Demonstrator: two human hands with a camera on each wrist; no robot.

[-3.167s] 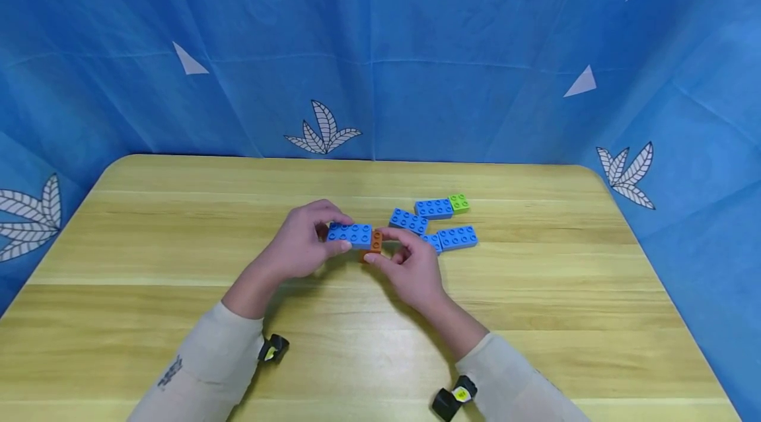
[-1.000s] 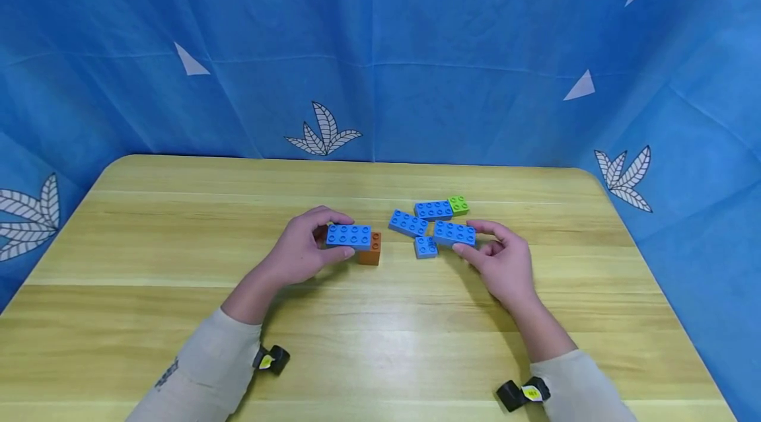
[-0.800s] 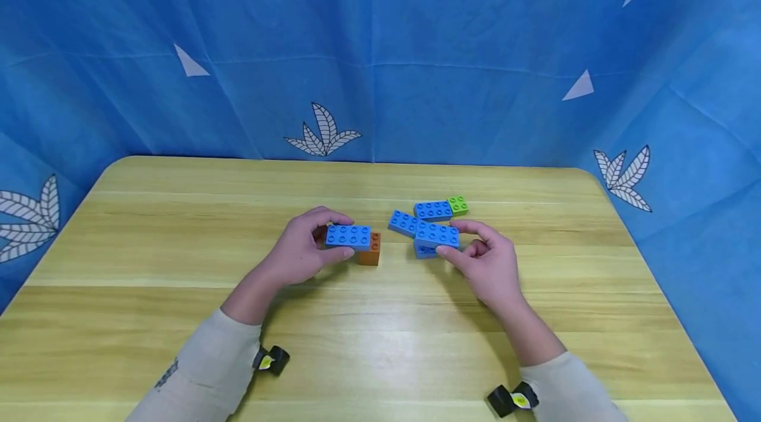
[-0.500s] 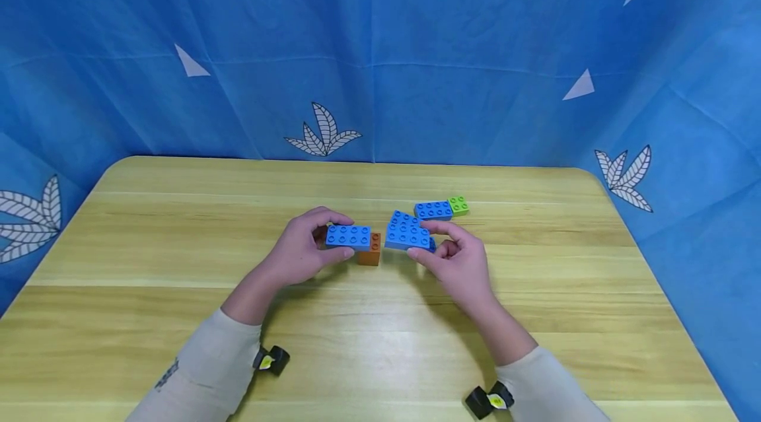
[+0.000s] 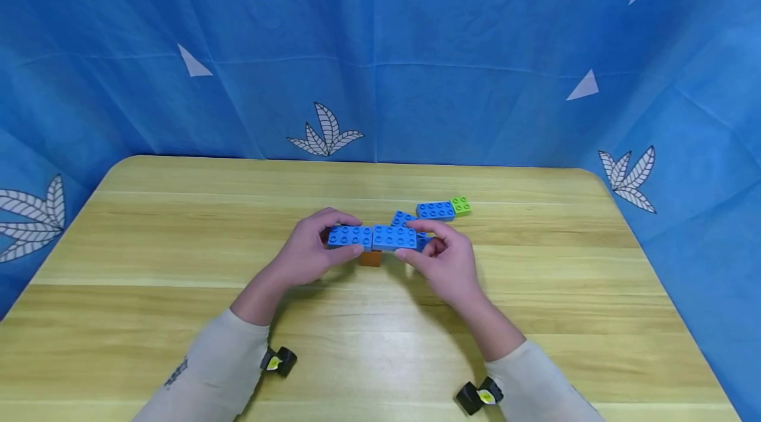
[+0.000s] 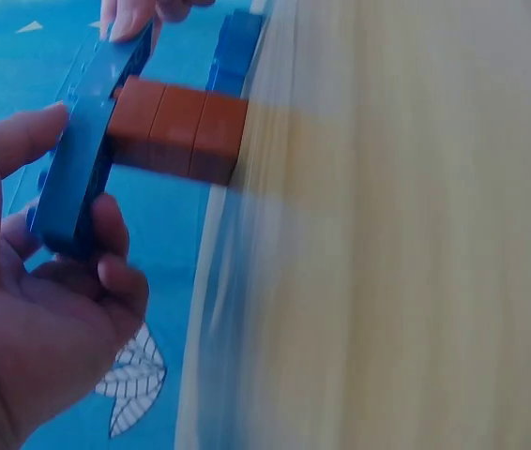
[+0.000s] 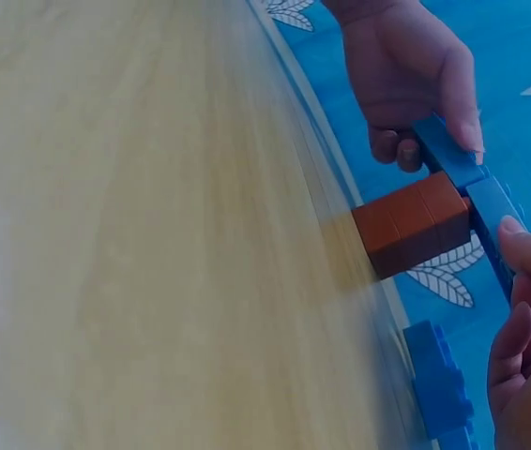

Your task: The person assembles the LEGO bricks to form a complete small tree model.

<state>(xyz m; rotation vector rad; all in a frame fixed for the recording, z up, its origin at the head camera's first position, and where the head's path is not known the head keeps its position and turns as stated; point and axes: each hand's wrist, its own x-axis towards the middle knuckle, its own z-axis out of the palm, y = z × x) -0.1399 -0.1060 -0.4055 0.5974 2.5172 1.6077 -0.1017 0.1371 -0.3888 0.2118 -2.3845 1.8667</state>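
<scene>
A stack of orange-brown toy building bricks (image 5: 371, 259) stands upright on the table; several layers show in the left wrist view (image 6: 179, 127). Across its top lies a long blue brick (image 5: 349, 237), pinched at its outer end by my left hand (image 5: 315, 250) between thumb and fingers. My right hand (image 5: 448, 267) pinches a second long blue brick (image 5: 394, 238), end to end with the first and over the stack's other half. In the right wrist view, a stud of the stack (image 7: 414, 228) shows under this second brick (image 7: 495, 220), so a slight gap seems to remain.
Behind my right hand lie a long blue brick (image 5: 403, 218) and a small blue brick (image 5: 423, 241), both partly hidden. Farther back, another blue brick (image 5: 435, 211) sits beside a lime green one (image 5: 460, 206). A blue printed cloth (image 5: 380, 78) hangs behind the wooden table (image 5: 178, 211).
My right hand went right, took up a long blue brick and carried it left onto the stack beside the first. My left hand kept its hold on the first blue brick.
</scene>
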